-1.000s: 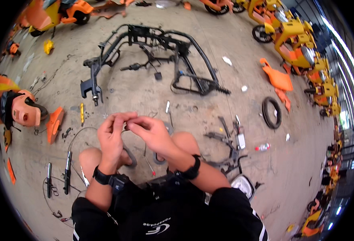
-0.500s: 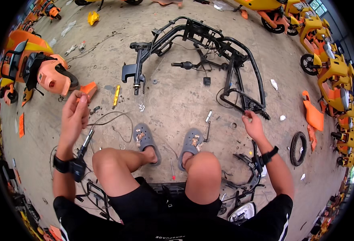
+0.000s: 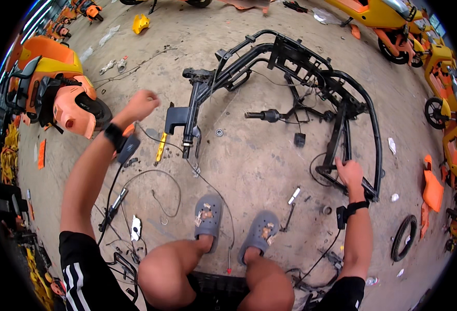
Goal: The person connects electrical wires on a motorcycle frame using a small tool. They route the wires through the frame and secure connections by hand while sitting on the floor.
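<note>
A black scooter frame point(image 3: 270, 47) lies on the concrete floor in front of me, its bare steering head tube point(image 3: 192, 103) at the left. My right hand point(image 3: 350, 173) is closed around the lower tube at the frame's right rear corner, thumb up. Left of the head tube and a little apart from it, my left hand point(image 3: 141, 105) hovers with fingers curled in. What those fingers hold, if anything, is hidden. A yellow-handled tool point(image 3: 161, 147) lies below that hand. Both wrists wear black straps with small boxes and cables.
An orange and yellow scooter point(image 3: 57, 88) stands at the left, with more scooters point(image 3: 441, 98) along the right. A tyre point(image 3: 404, 238), an orange panel point(image 3: 432, 191), a white marker-like stick point(image 3: 294, 195) and loose cables point(image 3: 179, 199) lie on the floor. My grey clogs point(image 3: 259, 233) are between.
My left hand has moved right and forward toward the head tube. My right hand has reached forward and taken hold of the frame's rear tube. The view has shifted too.
</note>
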Tool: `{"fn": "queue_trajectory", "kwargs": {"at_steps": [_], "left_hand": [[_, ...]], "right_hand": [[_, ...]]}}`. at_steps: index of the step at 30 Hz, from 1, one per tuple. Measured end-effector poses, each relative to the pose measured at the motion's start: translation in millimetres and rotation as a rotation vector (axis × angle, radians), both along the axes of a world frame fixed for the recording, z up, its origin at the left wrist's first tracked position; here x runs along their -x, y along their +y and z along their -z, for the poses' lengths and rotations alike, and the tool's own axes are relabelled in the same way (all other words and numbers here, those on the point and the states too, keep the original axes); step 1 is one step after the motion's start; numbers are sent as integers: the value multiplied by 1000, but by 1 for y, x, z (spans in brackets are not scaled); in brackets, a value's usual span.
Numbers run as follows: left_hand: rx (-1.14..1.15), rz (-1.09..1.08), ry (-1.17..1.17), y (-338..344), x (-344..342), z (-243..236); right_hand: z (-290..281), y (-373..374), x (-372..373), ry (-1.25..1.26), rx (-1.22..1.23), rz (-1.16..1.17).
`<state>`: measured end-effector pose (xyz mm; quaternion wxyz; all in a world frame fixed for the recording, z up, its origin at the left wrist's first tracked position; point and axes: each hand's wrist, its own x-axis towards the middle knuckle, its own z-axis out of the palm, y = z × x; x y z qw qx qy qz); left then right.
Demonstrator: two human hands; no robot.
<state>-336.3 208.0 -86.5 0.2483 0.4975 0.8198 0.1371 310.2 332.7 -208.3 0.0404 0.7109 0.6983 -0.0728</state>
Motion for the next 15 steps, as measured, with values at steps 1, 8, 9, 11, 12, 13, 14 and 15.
{"fn": "queue_trajectory", "kwargs": {"at_steps": [1, 8, 9, 11, 12, 13, 14, 15], "left_hand": [[158, -40, -109, 28, -21, -3], [-288, -158, -191, 153, -55, 25], [-305, -171, -168, 171, -58, 30], [-338, -185, -124, 209, -60, 45], [-267, -101, -110, 228, -69, 42], [-230, 128, 181, 231, -1, 62], [-240, 323, 502, 228, 75, 73], [-513, 321, 581, 203, 173, 76]], "right_hand": [[3, 2, 0, 18, 38, 6], [19, -32, 27, -98, -82, -72], [29, -45, 22, -85, -134, -52], [34, -73, 25, -62, -244, -6], [42, -88, 11, -42, -116, 70], [21, -98, 33, -25, -13, -60], [43, -106, 29, 315, -337, -399], [58, -101, 46, 159, -308, -481]]}}
